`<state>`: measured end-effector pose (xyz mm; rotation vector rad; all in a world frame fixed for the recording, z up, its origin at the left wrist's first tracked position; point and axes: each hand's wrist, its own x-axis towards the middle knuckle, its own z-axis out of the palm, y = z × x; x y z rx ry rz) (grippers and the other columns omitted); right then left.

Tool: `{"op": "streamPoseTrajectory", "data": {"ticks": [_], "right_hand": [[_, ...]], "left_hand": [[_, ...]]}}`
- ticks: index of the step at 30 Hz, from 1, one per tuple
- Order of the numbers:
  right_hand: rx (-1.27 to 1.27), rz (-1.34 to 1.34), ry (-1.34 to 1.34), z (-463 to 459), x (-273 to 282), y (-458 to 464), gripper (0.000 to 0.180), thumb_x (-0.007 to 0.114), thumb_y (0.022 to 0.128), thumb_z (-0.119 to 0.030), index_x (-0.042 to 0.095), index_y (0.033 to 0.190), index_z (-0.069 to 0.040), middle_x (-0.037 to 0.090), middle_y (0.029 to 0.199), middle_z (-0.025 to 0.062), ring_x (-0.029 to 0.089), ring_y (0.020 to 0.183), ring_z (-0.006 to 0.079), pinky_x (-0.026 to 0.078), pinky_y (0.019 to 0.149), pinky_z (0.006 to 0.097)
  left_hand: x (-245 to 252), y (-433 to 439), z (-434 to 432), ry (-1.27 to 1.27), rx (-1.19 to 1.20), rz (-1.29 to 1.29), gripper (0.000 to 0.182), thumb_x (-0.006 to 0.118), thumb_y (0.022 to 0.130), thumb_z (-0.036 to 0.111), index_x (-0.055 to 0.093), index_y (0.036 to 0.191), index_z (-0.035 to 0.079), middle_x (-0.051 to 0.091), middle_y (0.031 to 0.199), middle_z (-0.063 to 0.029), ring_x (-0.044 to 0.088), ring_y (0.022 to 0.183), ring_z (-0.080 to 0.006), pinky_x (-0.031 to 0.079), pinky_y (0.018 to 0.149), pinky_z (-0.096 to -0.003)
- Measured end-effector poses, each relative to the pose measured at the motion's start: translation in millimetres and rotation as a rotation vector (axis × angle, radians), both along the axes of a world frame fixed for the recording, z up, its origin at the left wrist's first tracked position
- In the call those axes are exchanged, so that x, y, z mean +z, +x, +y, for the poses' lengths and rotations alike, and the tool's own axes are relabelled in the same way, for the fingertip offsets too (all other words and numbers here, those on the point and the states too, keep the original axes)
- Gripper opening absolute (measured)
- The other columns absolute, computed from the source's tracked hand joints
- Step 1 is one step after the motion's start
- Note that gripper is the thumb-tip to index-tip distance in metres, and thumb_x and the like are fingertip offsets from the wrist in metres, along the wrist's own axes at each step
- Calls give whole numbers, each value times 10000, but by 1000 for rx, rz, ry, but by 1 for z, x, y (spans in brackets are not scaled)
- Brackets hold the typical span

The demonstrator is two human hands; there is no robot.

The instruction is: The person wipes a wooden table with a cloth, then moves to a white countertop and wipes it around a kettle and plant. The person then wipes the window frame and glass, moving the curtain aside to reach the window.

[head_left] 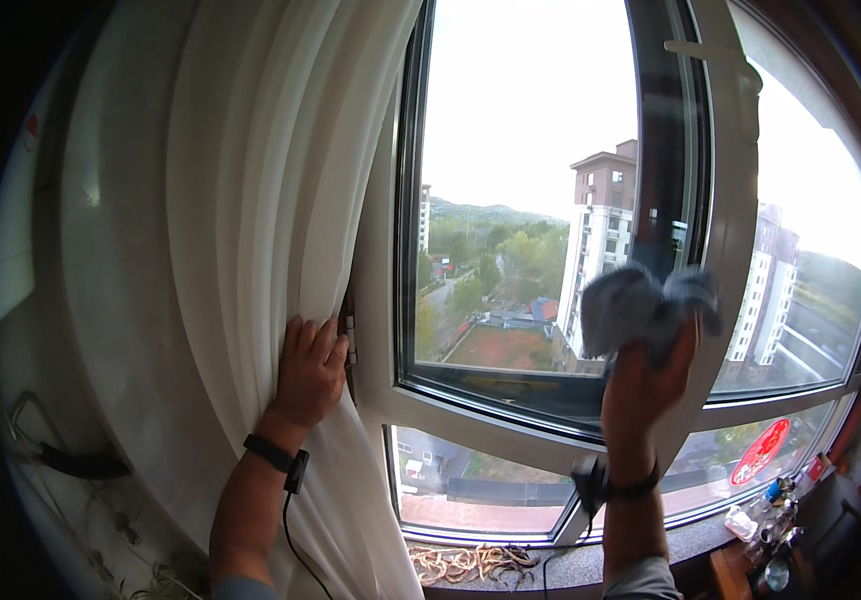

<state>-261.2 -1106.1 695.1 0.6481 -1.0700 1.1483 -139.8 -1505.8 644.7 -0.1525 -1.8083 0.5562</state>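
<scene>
A blue-grey cloth, blurred by motion, is bunched in my right hand in front of the lower right corner of the window sash. Whether it touches the glass or the frame there, I cannot tell. My left hand lies on the white curtain, its fingers pointing up beside a hinge of the light window frame. The curtain hangs gathered left of the sash. Each wrist wears a black strap with a small cabled device.
Below the window, a granite sill bears dried, twisted strips. Bottles and jars crowd its right end, near a white crumpled bag. A red round sticker is on the lower right pane. The window handle juts out at upper right.
</scene>
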Motion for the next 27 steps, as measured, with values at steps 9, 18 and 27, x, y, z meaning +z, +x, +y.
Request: {"op": "streamPoseTrajectory", "data": {"ticks": [9, 18, 27], "right_hand": [[-783, 165, 125, -51, 201, -88, 534, 716, 859, -165, 636, 1385, -123, 595, 1450, 162, 583, 1315, 381, 417, 1080, 599], [-502, 324, 889, -181, 88, -60, 320, 669, 844, -92, 717, 1158, -123, 637, 1281, 92, 584, 1246, 323, 449, 1059, 560], [-31, 77, 688, -143, 160, -76, 122, 642, 1012, -117, 692, 1104, -56, 695, 1120, 151, 674, 1044, 301, 542, 856, 419]], "left_hand": [[-5, 0, -6, 16, -51, 13, 254, 731, 803, 33, 707, 1051, -16, 638, 1337, -216, 553, 1220, -406, 402, 1163, -610], [-4, 0, -2, 39, -54, 8, 194, 706, 850, 40, 701, 1035, -20, 632, 1345, -213, 548, 1235, -405, 386, 1184, -600], [-4, 3, -5, 57, -55, -29, 183, 689, 863, 54, 718, 1027, -20, 631, 1368, -210, 549, 1252, -413, 371, 1197, -599]]}}
